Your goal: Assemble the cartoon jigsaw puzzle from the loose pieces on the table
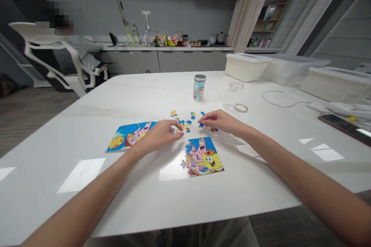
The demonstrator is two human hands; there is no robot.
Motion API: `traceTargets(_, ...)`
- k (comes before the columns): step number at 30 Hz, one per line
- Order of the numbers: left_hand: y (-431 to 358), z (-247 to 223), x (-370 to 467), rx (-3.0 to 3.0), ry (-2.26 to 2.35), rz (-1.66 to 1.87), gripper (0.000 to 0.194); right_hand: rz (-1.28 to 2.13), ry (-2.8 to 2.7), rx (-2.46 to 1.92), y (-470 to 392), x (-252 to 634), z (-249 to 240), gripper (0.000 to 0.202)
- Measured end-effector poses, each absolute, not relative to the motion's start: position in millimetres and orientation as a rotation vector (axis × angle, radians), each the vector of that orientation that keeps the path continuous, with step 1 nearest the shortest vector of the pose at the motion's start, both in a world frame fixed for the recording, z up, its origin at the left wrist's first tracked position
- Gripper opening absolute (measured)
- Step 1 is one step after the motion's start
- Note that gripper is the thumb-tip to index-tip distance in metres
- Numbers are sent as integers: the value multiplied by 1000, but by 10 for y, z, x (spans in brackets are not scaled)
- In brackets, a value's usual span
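My right hand (218,120) pinches a blue puzzle piece (201,125) just above the table. My left hand (165,133) hovers by the loose pieces, thumb and fingers apart, with nothing visible between them. Several loose puzzle pieces (189,122) lie scattered between and beyond both hands. Nearer to me is a partly joined puzzle (204,157) showing a pink starfish and a yellow sponge figure, its left edge jagged. The picture sheet (121,136) lies flat on the left, partly covered by my left hand and forearm.
A printed can (199,88) with a silver lid stands beyond the pieces. To its right are a clear jar (236,88) and a round lid (240,108). Storage boxes (246,67), a white cable and a dark tablet (344,125) occupy the right side. A person sits at the far left.
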State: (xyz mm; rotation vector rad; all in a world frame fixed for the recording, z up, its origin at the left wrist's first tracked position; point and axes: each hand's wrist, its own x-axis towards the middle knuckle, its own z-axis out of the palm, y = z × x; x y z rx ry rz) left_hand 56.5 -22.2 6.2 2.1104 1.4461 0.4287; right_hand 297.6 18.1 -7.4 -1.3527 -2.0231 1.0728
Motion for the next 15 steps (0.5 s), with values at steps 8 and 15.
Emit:
traceTargets(8, -268, -65, 720, 1891, 1311, 472, 32, 1489, -1763, -1150, -125, 2653, -56, 11)
traceTargets(15, -256, -100, 725, 1764, 1299, 500, 26, 1498, -1690, -1172, -131, 2623, -70, 15)
